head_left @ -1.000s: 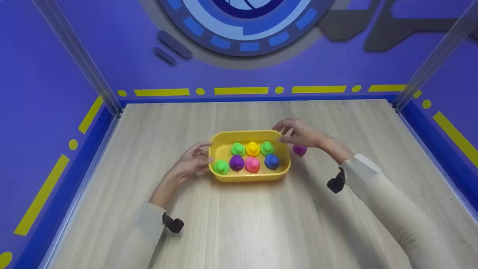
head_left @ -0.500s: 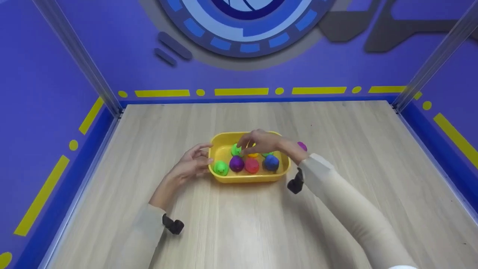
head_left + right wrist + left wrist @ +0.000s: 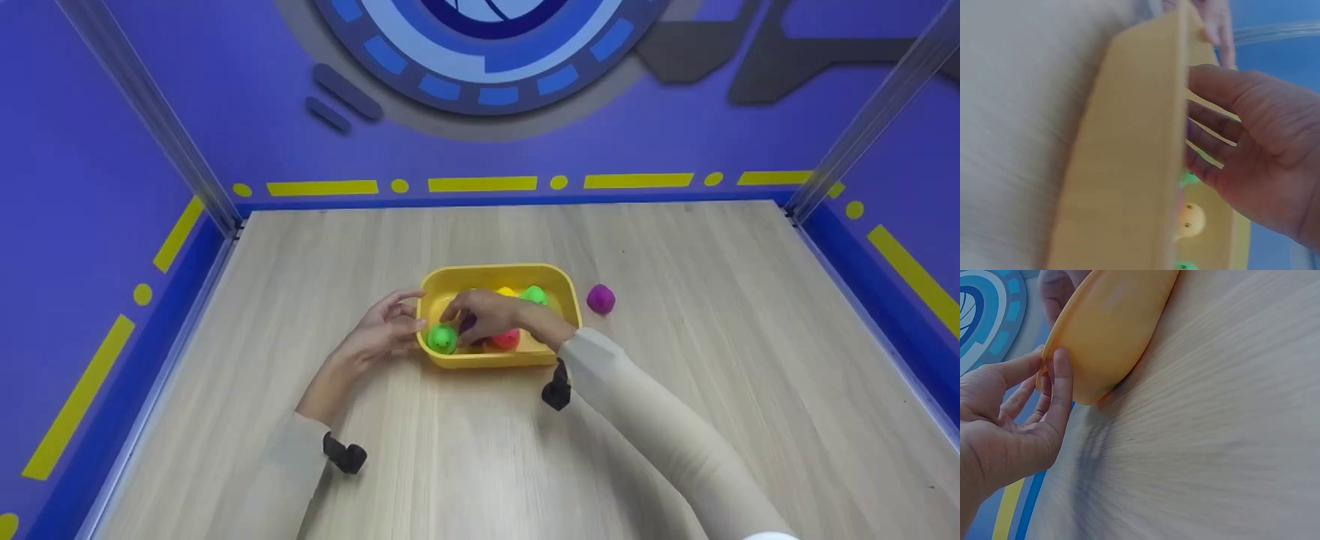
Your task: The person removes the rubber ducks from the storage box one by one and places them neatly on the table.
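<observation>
A yellow plastic basin [image 3: 465, 361] with small rubber ducks inside sits mid-table. My left hand [image 3: 384, 330] holds its left end, thumb on the outer wall and fingertips at the rim [image 3: 1045, 346]. Inside the basin, my right hand [image 3: 484, 313] has its thumb and fingers around a purple duck [image 3: 467, 322], mostly hidden under the hand. Close to those fingers is a green duck [image 3: 442, 339] in the front left corner. A pink duck [image 3: 505, 340] shows below the right palm. Toward the back are a yellow duck [image 3: 1191, 220] and another green duck [image 3: 535, 295].
A magenta duck [image 3: 601, 299] lies on the wooden table [image 3: 675, 255], right of the basin. Blue-purple panels [image 3: 480, 161] with yellow marks enclose the table at the back and both sides. Black straps with small blocks [image 3: 556, 390] are on both wrists.
My right hand has moved from the basin's right rim leftward over the ducks and down around the purple duck. The left hand keeps its place at the left end.
</observation>
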### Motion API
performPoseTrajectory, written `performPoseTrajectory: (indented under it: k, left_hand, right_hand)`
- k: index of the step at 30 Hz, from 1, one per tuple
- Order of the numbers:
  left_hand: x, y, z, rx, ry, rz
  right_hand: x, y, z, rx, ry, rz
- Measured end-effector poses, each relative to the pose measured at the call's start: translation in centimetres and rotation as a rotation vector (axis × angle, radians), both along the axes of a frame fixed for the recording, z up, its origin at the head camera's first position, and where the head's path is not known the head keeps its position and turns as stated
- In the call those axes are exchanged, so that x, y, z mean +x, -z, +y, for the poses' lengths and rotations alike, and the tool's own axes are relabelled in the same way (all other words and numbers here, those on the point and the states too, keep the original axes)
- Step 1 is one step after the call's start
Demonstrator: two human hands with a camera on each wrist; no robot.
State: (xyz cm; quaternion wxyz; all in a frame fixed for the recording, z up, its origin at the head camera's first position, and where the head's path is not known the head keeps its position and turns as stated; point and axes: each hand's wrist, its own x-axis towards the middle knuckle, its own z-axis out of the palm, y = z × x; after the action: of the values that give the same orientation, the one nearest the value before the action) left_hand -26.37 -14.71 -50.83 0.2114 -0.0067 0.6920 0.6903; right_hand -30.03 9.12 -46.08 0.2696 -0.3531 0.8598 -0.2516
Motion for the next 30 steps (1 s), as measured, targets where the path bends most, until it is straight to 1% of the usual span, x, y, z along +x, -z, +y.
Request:
performPoseTrajectory:
  k: [4, 6, 10, 14, 20, 24, 27, 30]
  left_hand:
    - [0.0, 0.1, -0.1, 0.003, 0.006, -0.023]
    - [-0.1, 0.0, -0.1, 0.015, 0.005, -0.034]
    - [-0.2, 0.0, -0.1, 0.048, 0.015, -0.042]
    - [-0.1, -0.1, -0.2, 0.064, 0.018, -0.046]
    - [0.0, -0.2, -0.2, 0.059, 0.014, -0.039]
    - [0.1, -0.1, -0.1, 0.056, 0.005, -0.039]
    - [0.2, -0.1, -0.1, 0.056, 0.007, -0.036]
    - [0.2, 0.0, -0.1, 0.075, 0.014, -0.032]
  right_hand:
    - [0.2, 0.7, -0.6, 0.030, -0.003, 0.018]
    - [0.3, 0.9, -0.9, 0.041, 0.001, 0.022]
    - [0.4, 1.1, -1.4, 0.075, -0.018, 0.057]
    - [0.6, 1.2, -1.7, 0.104, -0.043, 0.116]
    - [1.1, 1.2, -2.1, 0.168, -0.018, 0.179]
    - [1.4, 1.1, -2.7, 0.209, -0.031, 0.239]
    - [1.4, 1.3, -2.9, 0.216, -0.051, 0.281]
    - [1.4, 1.5, -3.0, 0.201, -0.062, 0.303]
